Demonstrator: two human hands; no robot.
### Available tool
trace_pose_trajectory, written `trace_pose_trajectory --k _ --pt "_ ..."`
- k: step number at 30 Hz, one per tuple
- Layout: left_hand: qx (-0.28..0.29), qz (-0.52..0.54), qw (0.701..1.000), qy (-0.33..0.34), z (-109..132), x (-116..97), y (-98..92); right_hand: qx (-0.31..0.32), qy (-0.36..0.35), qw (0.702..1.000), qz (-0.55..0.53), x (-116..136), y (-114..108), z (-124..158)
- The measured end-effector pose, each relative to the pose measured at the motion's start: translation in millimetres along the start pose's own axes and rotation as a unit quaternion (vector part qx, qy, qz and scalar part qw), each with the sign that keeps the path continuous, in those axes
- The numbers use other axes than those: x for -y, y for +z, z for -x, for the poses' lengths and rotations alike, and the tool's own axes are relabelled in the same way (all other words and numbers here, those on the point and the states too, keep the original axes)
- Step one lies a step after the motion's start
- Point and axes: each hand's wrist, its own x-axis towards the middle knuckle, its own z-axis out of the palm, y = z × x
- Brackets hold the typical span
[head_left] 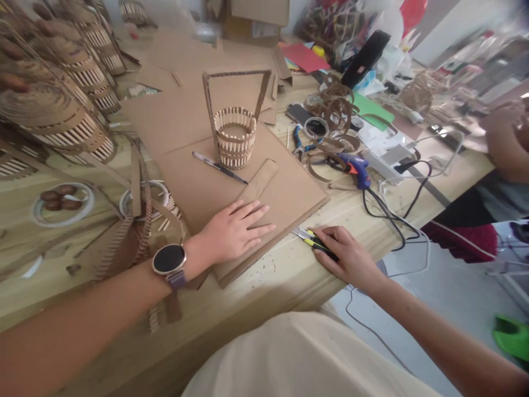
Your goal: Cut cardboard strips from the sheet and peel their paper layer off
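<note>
My left hand [231, 231] lies flat with fingers spread on a brown cardboard sheet [182, 165], partly over a narrow cardboard strip [260, 179]. At the table's front edge, my right hand [345, 253] is closed on the black and yellow handle of a utility knife [309, 238]. Its blade points left, close to the cardboard's edge. Beyond my left hand, a small basket [235, 138] of wooden sticks and cardboard bands stands upright on the sheet, with a tall squared handle. Beside it lies a pen [219, 167].
Several similar stick-built pieces [78, 132] crowd the left. A tape roll [64, 204] encircles brown balls. On the right are a blue glue gun [355, 170], pliers [298, 140], coiled cardboard strips [334, 110] and cables [384, 207]. Another person's arm [506, 138] shows at far right.
</note>
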Motion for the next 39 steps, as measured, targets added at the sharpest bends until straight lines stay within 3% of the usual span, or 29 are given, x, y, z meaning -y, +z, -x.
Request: trace_pose_trajectory --k 8,16,28,39 --pt "0.021 0.045 0.999 -0.021 -2.1 4.8 -1.1 0.006 0.004 1.0 -0.016 -2.5 0.6 -1.7" --pt "0.025 0.033 0.999 -0.028 -0.9 4.5 5.6 0.025 0.053 0.997 -0.045 6.3 -1.8 -2.6" --pt "0.058 0.021 0.997 -0.042 -2.4 3.9 -0.2 0.061 0.052 0.997 -0.023 19.8 -3.7 -6.3" --pt "0.045 0.03 0.998 -0.043 -2.0 4.0 1.9 0.071 0.03 0.997 -0.007 37.6 -4.9 -6.3"
